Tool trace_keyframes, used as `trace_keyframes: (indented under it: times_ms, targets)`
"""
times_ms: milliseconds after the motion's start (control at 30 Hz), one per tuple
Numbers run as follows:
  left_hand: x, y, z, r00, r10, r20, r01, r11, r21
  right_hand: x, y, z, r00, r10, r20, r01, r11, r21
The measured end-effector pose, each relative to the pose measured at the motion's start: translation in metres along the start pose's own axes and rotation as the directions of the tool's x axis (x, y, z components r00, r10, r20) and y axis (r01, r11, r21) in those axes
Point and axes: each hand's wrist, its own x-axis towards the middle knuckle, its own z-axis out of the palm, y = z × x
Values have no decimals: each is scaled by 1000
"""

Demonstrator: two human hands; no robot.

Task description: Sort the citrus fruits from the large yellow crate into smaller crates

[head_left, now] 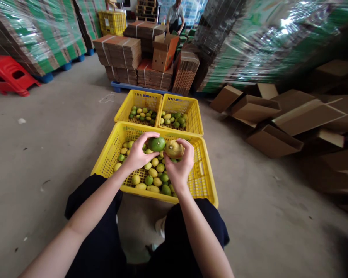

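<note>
Between the thumb and fingers of my left hand (139, 152) is a green lemon (156, 144). My right hand (182, 166) grips a yellowish-brown lemon (174, 149), held close beside the green one. Both fruits are raised above a large yellow plastic crate (207, 173) with slatted sides. Loose yellow and green lemons (153, 172) lie over its bottom, partly hidden by my hands and wrists. The crate stands on the floor right in front of my knees.
Two smaller yellow crates, a left one (123, 110) and a right one (195, 116), hold more lemons behind the large crate. Flattened cardboard bundles (118, 52) sit on a blue pallet. Open cartons (256, 108) lie right, a red stool (10, 73) left. A person (175, 17) is at the back.
</note>
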Motion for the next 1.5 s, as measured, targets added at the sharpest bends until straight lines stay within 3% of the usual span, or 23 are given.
trace_keyframes:
  times_ms: [167, 400, 600, 667, 800, 900, 1500]
  targets:
    - [0, -3, -4, 984, 146, 104, -161, 975, 151, -1, 0, 0, 1000, -8, 12, 8, 999, -31]
    - [-1, -4, -6, 970, 197, 143, -228, 942, 246, -1, 0, -1, 998, 18, 54, -15, 998, -56]
    - [2, -11, -11, 932, 298, 205, -352, 878, 324, -2, 3, 0, 999, -39, 17, 40, 995, -92]
    - [5, -15, -15, 897, 367, 245, -438, 813, 384, -3, 3, 1, 998, -55, 8, 55, 993, -106]
    - [10, -24, -21, 781, 502, 371, -624, 614, 483, -3, 5, 1, 996, -89, 0, 88, 989, -120]
    - [11, -27, -22, 747, 529, 403, -664, 554, 502, -4, 5, 1, 997, -83, 10, 84, 990, -115]
    - [12, -28, -22, 761, 527, 378, -647, 581, 494, -3, 3, 1, 999, -47, 25, 49, 996, -70]
